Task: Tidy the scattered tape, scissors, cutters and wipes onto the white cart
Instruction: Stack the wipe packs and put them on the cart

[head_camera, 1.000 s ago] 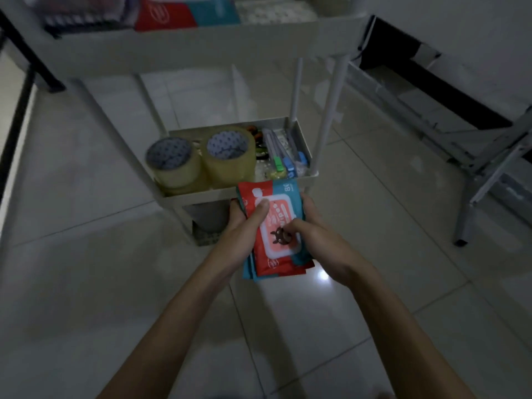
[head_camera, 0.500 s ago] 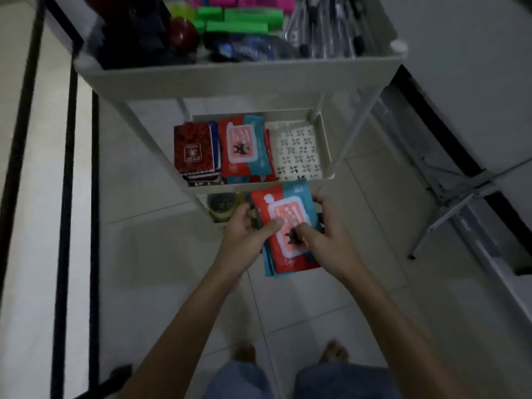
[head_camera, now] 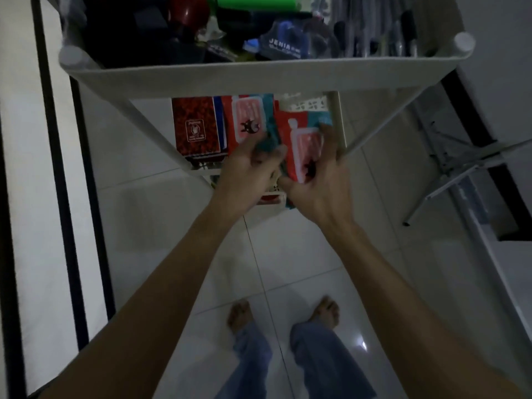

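A soft red-and-teal plastic wipes pack (head_camera: 302, 145) lies between the two hands over the right end of the middle shelf (head_camera: 339, 122) of the white cart (head_camera: 259, 79). The right hand (head_camera: 319, 188) grips its near right edge, fingers spread along the pack's side and thumb pressed on its face. The left hand (head_camera: 247, 171) touches the pack's left edge with loosely curled fingers; whether it truly grips cannot be told through the motion blur. Just beyond the left hand's fingertips a second, matching wipes pack (head_camera: 247, 122) lies flat on the same shelf, and further left of it sits a dark red patterned notebook (head_camera: 195, 128). Beyond the right hand, the shelf's perforated white floor shows. Above both hands, the cart's smooth white top tray holds dark objects, a green block (head_camera: 256, 1) and a row of pens (head_camera: 383, 27). Glossy pale tiles (head_camera: 288, 254) lie under the forearms.
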Available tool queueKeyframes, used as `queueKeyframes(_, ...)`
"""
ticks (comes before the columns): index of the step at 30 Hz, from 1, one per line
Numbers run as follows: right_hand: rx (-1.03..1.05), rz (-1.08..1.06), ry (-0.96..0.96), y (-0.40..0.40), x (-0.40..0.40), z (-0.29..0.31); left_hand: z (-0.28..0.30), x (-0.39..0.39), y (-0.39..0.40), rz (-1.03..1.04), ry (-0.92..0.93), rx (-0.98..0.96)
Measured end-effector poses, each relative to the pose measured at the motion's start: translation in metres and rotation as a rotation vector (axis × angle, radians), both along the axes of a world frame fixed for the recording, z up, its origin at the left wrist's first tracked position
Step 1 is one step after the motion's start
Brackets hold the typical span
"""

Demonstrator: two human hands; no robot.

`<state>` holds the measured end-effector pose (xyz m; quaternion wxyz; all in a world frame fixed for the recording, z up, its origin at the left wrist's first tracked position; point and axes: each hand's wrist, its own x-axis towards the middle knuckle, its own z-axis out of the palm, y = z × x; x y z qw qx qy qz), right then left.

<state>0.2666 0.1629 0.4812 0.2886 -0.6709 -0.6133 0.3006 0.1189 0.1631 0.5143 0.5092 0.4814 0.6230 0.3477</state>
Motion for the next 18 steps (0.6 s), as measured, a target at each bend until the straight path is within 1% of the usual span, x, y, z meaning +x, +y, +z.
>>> queueKeyframes(1,0.022,-0.01,-0.003,0.008,0.0,-0.005,-0.003,-0.007,0.003,0.007,0.13,0.096)
queueKeyframes(2,0.024,-0.023,-0.016,0.017,0.0,-0.008,-0.009,-0.014,0.006,-0.002,0.308,0.205)
queueKeyframes(3,0.009,-0.041,-0.024,0.027,-0.001,-0.009,-0.015,-0.021,0.011,-0.038,0.49,0.306)
queueKeyframes(4,-0.012,-0.069,-0.019,0.037,-0.002,-0.012,-0.021,-0.026,0.016,-0.092,0.631,0.372)
queueKeyframes(6,-0.041,-0.125,-0.03,0.057,-0.005,-0.018,-0.035,-0.032,0.029,-0.209,0.783,0.389)
queueKeyframes(9,-0.063,-0.131,-0.13,0.078,-0.011,-0.023,-0.053,-0.038,0.037,-0.29,0.825,0.335)
queueKeyframes(15,0.022,-0.099,-0.236,0.088,-0.006,-0.038,-0.071,-0.044,0.031,-0.3,0.842,0.338)
queueKeyframes(18,0.104,-0.096,-0.311,0.082,-0.007,-0.03,-0.074,-0.043,0.031,-0.293,0.862,0.351)
